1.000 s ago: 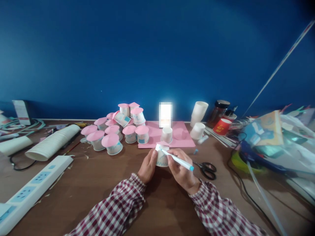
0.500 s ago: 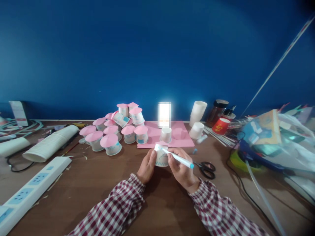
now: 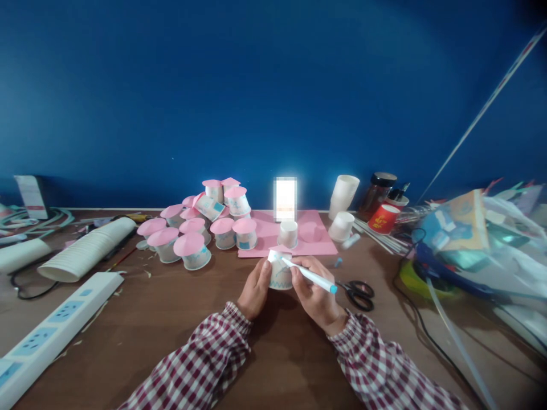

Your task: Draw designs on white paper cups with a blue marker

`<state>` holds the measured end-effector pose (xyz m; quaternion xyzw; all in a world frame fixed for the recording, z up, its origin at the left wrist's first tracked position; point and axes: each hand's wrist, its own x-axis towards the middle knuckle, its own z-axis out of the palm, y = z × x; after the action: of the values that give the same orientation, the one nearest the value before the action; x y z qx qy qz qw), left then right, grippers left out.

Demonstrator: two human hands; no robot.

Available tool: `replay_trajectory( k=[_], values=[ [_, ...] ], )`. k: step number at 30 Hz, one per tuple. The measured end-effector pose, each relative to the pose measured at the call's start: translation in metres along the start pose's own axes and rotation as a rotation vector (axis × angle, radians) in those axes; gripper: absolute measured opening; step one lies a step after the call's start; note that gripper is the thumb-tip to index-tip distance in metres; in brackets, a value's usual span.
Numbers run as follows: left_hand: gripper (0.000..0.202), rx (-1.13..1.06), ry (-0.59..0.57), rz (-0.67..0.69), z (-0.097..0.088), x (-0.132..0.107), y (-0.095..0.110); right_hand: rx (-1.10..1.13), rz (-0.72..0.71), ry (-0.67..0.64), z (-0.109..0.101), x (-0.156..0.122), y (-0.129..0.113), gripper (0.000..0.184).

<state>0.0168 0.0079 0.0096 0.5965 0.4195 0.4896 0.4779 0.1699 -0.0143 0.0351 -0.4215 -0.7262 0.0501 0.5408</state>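
Note:
My left hand (image 3: 255,288) grips the left side of a white paper cup (image 3: 280,278), turned bottom up, with a blue zigzag line low on its wall. A white marker pen (image 3: 314,277) with a light blue end is pinched in my right hand (image 3: 317,299). The pen's tip meets the upper part of the cup wall, where some blue marks show. Just behind stands another white paper cup (image 3: 288,234) on a sheet of pink paper (image 3: 318,245). Black-handled scissors (image 3: 359,295) lie right of my right hand.
Several cups with pink cone roofs (image 3: 192,245) cluster at the left. A stack of paper cups (image 3: 89,250) and a power strip (image 3: 60,330) lie further left. Rightward are a red cup of pens (image 3: 383,218), a dark-lidded jar (image 3: 376,193), a blue glue gun (image 3: 448,273) and cables.
Hardly anything differs. Both hands, the cup and the marker pen keep their places, with only a very slight shift of the whole view.

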Motion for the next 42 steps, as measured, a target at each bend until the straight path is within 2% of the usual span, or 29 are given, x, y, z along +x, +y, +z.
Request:
replay_trajectory(
  k=[9, 15, 23, 36, 42],
  values=[
    [0.045, 0.005, 0.029, 0.003, 0.0019, -0.0001, 0.0021, -0.004, -0.036, -0.017, 0.0009, 0.0005, -0.0049, 0.015],
    [0.047, 0.01, 0.022, 0.015, 0.0009, 0.0005, 0.0, 0.015, 0.002, 0.011, -0.0005, 0.0004, -0.0032, 0.014],
    [0.045, 0.07, 0.014, 0.018, -0.0004, -0.0005, 0.0011, 0.014, 0.007, -0.028, -0.0003, 0.0003, -0.0034, 0.013],
    [0.046, 0.027, 0.003, 0.017, -0.0003, 0.0003, -0.0005, 0.022, 0.009, -0.024, -0.0002, -0.0005, -0.0033, 0.012],
    [0.048, -0.1, 0.007, 0.015, -0.0016, 0.0015, -0.0071, 0.019, -0.03, 0.027, -0.0003, -0.0021, -0.0036, 0.013]
  ],
)
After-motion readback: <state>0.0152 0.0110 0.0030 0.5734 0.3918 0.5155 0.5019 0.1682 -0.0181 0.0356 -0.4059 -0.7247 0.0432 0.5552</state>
